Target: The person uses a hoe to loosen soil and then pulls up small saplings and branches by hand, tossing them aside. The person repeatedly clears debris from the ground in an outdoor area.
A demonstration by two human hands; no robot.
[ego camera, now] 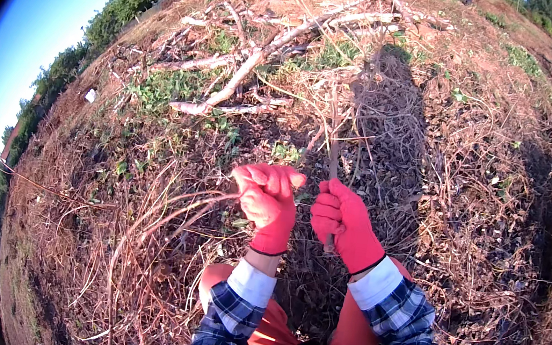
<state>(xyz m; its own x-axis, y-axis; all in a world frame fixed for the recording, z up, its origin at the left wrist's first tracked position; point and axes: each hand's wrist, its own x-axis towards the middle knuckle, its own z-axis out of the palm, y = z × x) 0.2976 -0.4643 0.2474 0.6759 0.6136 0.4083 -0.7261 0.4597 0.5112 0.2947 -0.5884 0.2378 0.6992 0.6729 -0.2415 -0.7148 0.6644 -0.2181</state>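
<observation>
My left hand (pixel 268 200), in a red glove, is closed around a bundle of thin dry stems (pixel 198 201) that trail off to the left. Beside it, my right hand (pixel 341 214), gloved the same way, grips a brown wooden stick (pixel 333 154). The stick stands out above the fist, and its lower end shows below the fingers. Thin twigs cross the stick's upper part. A gap separates the two hands, which are in front of my knees. The palms and the inner sides of the grips are hidden.
A pile of pale cut branches (pixel 248 65) lies farther ahead. Tangled dry vines (pixel 134 279) rise at the left, and more dry stalks and leaves (pixel 467 242) cover the ground at the right. A small white object (pixel 90 95) lies at the far left.
</observation>
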